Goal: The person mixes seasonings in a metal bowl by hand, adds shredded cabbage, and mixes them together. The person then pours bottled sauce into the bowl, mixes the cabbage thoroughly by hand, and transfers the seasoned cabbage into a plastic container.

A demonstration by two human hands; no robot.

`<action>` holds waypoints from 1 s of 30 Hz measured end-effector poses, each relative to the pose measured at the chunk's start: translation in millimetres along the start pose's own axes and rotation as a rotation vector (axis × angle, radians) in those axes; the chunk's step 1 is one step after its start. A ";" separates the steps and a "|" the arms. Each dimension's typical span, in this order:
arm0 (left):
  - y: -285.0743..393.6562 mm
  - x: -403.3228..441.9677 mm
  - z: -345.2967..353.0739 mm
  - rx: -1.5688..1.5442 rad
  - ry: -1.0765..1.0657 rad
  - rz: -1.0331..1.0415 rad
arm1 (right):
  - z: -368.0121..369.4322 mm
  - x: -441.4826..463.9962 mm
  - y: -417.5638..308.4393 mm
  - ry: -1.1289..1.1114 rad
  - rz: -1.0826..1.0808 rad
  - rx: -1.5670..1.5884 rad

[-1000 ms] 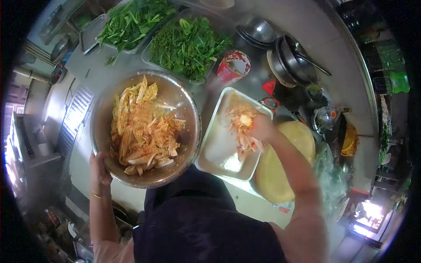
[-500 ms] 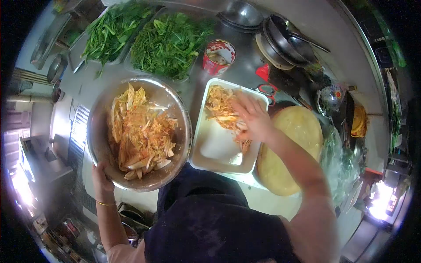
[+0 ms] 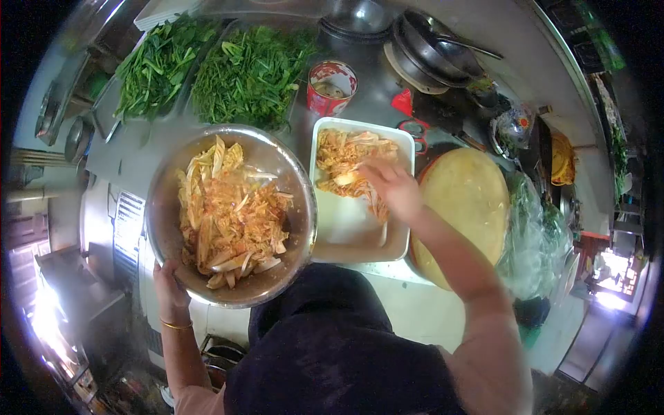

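Observation:
A large metal bowl [image 3: 299, 235] holds red-seasoned cabbage [image 3: 238, 218]. My left hand [image 3: 171, 280] grips the bowl's rim at its lower left, with the fingers partly hidden beneath it. To the right stands a white rectangular tray [image 3: 346, 221], with seasoned cabbage [image 3: 349, 152] heaped in its far part. My right hand [image 3: 393, 188] is over the tray's right side, on or just above the cabbage there. Its fingers point left and are bent together near a pale piece; whether they pinch it is unclear.
Chopped greens [image 3: 252, 72] and leafy stalks [image 3: 162, 66] lie in trays at the back. A red can [image 3: 332, 88] and red-handled scissors [image 3: 415, 135] are beyond the white tray. A round yellowish board [image 3: 465, 207], dark pans [image 3: 443, 59] and a clear plastic bag [image 3: 529, 242] occupy the right.
My right hand has let go of a clump of cabbage, which now lies in the tray. The fingers were spread half a second ago and are now bent closer together.

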State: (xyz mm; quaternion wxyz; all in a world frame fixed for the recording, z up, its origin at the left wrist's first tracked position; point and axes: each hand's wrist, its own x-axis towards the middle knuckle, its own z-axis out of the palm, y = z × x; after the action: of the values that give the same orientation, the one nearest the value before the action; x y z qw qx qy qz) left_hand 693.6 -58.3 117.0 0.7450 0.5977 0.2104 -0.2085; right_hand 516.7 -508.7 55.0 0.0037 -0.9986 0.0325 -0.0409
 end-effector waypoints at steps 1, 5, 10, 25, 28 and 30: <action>0.5 2.5 -4.5 0.023 0.007 -0.025 | 3.6 9.3 -4.3 0.038 0.016 -0.018; 1.4 13.1 -13.7 0.047 0.027 -0.040 | -14.0 13.6 -3.8 0.063 -0.026 0.130; 2.2 25.8 -19.2 0.078 -0.053 -0.038 | -27.1 -26.9 -5.0 -0.136 -0.182 -0.206; 3.7 33.5 -26.1 -0.016 -0.284 0.055 | -34.2 70.6 -81.5 0.089 0.214 0.249; 4.9 35.1 -23.7 0.053 -0.275 0.108 | -71.8 136.3 -157.3 0.194 -0.438 0.123; 10.0 32.8 -19.3 0.050 -0.308 0.105 | -60.5 179.6 -215.9 0.126 -0.839 0.071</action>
State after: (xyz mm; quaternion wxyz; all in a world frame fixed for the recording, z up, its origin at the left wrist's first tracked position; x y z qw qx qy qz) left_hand 725.0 -39.4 102.7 0.7633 0.5872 0.0567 -0.2635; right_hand 704.3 -305.3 132.0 0.0193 -0.9201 -0.3779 -0.1009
